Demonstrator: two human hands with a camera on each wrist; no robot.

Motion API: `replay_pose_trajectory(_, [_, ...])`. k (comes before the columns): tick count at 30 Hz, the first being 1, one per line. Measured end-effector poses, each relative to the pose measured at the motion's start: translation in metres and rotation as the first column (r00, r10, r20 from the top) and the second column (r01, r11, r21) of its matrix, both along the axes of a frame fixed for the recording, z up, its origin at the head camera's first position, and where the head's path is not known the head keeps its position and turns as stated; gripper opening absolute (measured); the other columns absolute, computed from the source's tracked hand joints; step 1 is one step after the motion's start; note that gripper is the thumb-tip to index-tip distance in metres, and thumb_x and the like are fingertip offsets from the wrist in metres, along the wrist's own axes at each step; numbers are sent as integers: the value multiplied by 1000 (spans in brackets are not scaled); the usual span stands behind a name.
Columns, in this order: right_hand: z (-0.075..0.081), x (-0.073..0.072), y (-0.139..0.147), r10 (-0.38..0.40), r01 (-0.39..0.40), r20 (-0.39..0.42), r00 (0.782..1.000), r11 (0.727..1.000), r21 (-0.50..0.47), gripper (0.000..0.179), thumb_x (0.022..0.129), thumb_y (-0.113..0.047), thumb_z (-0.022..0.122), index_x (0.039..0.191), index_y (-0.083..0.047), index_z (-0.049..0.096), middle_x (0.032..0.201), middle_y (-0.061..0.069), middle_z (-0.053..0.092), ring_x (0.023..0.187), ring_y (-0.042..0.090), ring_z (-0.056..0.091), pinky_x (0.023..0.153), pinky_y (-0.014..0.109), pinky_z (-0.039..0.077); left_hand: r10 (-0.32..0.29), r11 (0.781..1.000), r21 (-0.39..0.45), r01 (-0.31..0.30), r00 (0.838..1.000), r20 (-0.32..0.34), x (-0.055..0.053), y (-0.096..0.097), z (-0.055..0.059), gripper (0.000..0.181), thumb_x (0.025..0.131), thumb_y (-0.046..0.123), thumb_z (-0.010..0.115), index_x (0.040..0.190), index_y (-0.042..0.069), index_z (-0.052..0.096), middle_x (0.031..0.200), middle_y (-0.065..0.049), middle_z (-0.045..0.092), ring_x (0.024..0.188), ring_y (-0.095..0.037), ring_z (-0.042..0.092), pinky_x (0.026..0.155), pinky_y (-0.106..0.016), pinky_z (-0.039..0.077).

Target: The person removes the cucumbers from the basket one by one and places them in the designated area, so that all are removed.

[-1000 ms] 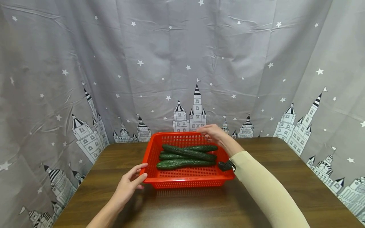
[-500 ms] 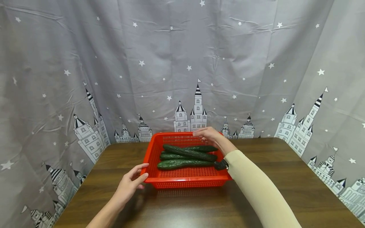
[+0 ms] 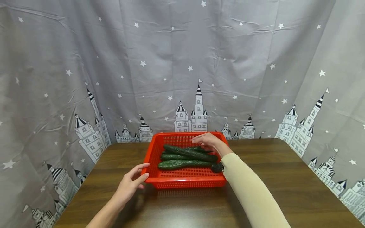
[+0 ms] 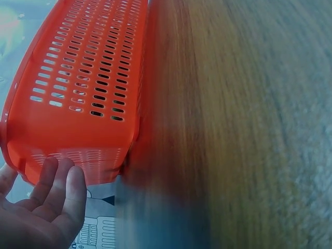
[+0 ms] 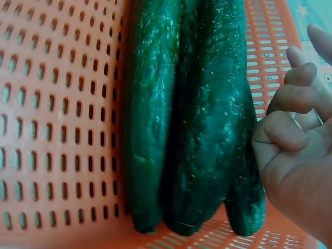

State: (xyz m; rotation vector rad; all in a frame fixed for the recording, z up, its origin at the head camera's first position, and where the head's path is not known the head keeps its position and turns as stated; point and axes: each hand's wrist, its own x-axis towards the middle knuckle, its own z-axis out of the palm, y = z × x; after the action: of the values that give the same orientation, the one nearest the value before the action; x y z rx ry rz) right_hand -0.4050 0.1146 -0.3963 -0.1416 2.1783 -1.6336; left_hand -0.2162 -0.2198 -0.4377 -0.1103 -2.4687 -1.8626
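Observation:
A red perforated plastic basket (image 3: 188, 180) sits on the table with several long dark-green cucumbers (image 3: 182, 163) lying lengthwise inside, one slanted across the others. My left hand (image 3: 129, 182) holds the basket's rim at its left front corner, and in the left wrist view the fingers (image 4: 74, 189) lie against the outside of the end wall. Above the back right part of the basket, my right hand (image 3: 209, 141) hovers with fingers loosely bent and nothing between them. The right wrist view shows this hand beside the rearmost cucumber (image 5: 244, 192); whether it touches it I cannot tell.
The brown wooden table (image 3: 271, 177) extends on both sides of the basket and in front of it. A grey curtain (image 3: 159, 79) printed with castles and stars hangs behind and at both sides. A black device (image 3: 217, 167) is strapped at the right wrist.
My right hand has moved down and slightly left, from above the back rim to over the cucumbers. The left hand stays at the basket's corner, and the basket has not moved noticeably.

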Motion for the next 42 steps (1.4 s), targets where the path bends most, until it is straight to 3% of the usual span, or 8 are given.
replay_pose_trajectory(6, [-5, 2, -1, 33, -34, 5, 999, 998, 57, 42, 93, -26, 72, 131, -9, 68, 61, -8, 48, 53, 9, 38, 50, 24, 32, -1, 1000, -4, 1, 1000, 2, 0, 0, 0, 42, 98, 17, 66, 138, 12, 58, 122, -22, 61, 87, -15, 63, 70, -33, 58])
replay_pose_trajectory(15, [-8, 4, -5, 95, -94, -2, 996, 990, 108, 40, 89, -23, 76, 127, -8, 71, 54, -8, 37, 48, 10, 26, 47, 24, 25, -9, 1000, -4, 9, 1000, -3, 0, -1, 1, 42, 98, 17, 65, 138, 10, 57, 122, -24, 61, 88, -15, 63, 71, -34, 58])
replay_pose_trajectory(20, [-9, 5, -5, 99, -95, -20, 995, 983, 158, 32, 85, -26, 79, 115, -15, 78, 51, -8, 36, 47, 10, 23, 47, 25, 25, -7, 1000, 4, 7, 1000, 6, 1, 0, 2, 41, 98, 16, 66, 138, 11, 57, 121, -24, 61, 89, -15, 63, 71, -33, 58])
replay_pose_trajectory(25, [-11, 6, -4, 79, -73, -24, 997, 980, 185, 22, 83, -26, 81, 104, -18, 81, 56, -9, 47, 50, 10, 34, 49, 24, 33, -4, 1000, 13, 4, 1000, 2, 1, 0, 3, 41, 98, 16, 66, 138, 11, 58, 121, -22, 61, 88, -15, 63, 70, -33, 58])
replay_pose_trajectory(30, [-13, 7, -5, 117, -110, -37, 992, 982, 155, 23, 84, -19, 80, 106, -9, 80, 90, -1, 77, 75, 8, 63, 70, 25, 55, -5, 1000, 20, 5, 1000, 3, 1, 1, 3, 41, 98, 16, 66, 138, 12, 58, 122, -22, 62, 87, -14, 63, 70, -33, 58])
replay_pose_trajectory(32, [-13, 7, -6, 132, -124, -45, 990, 980, 154, 24, 84, -18, 80, 106, -6, 80, 102, 3, 78, 84, 8, 66, 76, 26, 56, -10, 1000, 17, 10, 1000, 2, 0, 0, 3, 42, 98, 15, 65, 138, 11, 57, 122, -22, 62, 87, -14, 63, 70, -33, 58])
replay_pose_trajectory(38, [-15, 8, -6, 141, -125, -75, 987, 973, 193, 23, 82, -19, 82, 102, -7, 81, 101, 7, 78, 73, 9, 59, 66, 23, 49, -19, 1000, 16, 19, 1000, -1, 1, 0, 4, 42, 98, 16, 65, 139, 10, 57, 122, -22, 62, 88, -14, 63, 70, -34, 58])
replay_pose_trajectory(42, [-16, 7, -6, 157, -133, -100, 983, 968, 213, 25, 82, -19, 82, 103, -5, 80, 104, 8, 77, 89, 11, 69, 81, 31, 58, -23, 1000, 10, 23, 1000, -2, 1, 0, 4, 42, 98, 16, 65, 139, 10, 57, 123, -22, 62, 89, -14, 63, 71, -36, 59])
